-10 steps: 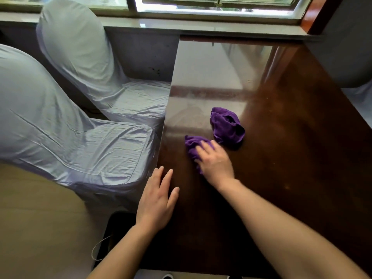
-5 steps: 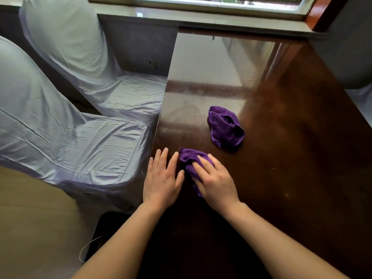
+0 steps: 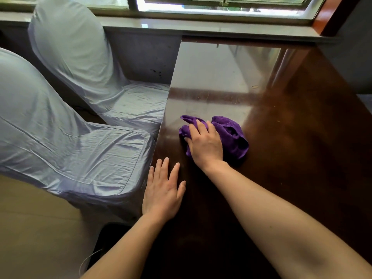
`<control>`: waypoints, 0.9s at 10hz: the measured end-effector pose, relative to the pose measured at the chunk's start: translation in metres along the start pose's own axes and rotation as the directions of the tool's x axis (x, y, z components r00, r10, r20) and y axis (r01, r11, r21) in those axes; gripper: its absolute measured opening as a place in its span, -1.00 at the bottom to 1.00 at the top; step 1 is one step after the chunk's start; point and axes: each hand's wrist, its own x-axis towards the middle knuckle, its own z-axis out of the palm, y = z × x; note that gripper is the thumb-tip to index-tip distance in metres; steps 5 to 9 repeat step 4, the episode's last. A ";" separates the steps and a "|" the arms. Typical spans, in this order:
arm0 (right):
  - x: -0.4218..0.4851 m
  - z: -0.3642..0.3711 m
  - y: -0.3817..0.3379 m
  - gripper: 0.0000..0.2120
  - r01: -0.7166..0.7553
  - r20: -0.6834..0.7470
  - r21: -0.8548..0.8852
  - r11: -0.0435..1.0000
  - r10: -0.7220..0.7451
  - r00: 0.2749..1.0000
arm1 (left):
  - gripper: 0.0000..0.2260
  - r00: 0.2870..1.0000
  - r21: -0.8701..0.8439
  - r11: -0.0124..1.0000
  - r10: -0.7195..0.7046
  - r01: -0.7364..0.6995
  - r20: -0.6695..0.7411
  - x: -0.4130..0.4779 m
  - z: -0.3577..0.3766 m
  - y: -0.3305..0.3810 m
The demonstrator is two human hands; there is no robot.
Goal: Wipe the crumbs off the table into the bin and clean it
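Note:
My right hand [image 3: 205, 144] lies palm-down on a purple cloth [image 3: 186, 129] and presses it against the glossy dark wooden table [image 3: 302, 158]. A second bunched purple cloth [image 3: 233, 135] touches the hand's right side. At the table's left edge my left hand [image 3: 163, 195] rests flat, fingers spread, holding nothing. Below that edge, near the floor, stands a dark bin [image 3: 104, 238], mostly hidden by my left forearm. A few pale specks and a small curled scrap [image 3: 255, 87] lie on the far part of the table.
Two chairs in pale satin covers stand along the table's left side, the near chair [image 3: 70, 154] and the far chair [image 3: 84, 63]. A grey window sill [image 3: 221, 29] runs along the table's far end. Beige floor [image 3: 30, 228] shows at lower left.
My right hand has slid the cloth away from me until it meets the bunched cloth. My left hand, beside the cloth half a second ago, now lies nearer to me on the edge.

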 end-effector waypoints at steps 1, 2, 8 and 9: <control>0.004 0.009 -0.008 -0.47 -0.026 0.106 0.017 1.000 0.024 0.994 | -0.45 1.000 0.004 1.000 0.007 -0.007 0.015 0.001 -0.001 0.000; 0.003 0.017 -0.008 -0.41 -0.024 0.187 0.028 0.999 0.018 0.982 | -0.45 0.999 -0.041 0.999 -0.015 0.017 0.049 0.001 -0.003 -0.001; -0.001 0.002 0.003 -0.39 -0.006 0.100 0.111 0.994 -0.005 0.995 | -0.49 0.998 -0.040 0.997 -0.061 0.060 -0.026 0.021 -0.020 0.008; -0.001 0.002 0.003 -0.39 -0.006 0.100 0.111 0.994 -0.005 0.995 | -0.49 0.998 -0.040 0.997 -0.061 0.060 -0.026 0.021 -0.020 0.008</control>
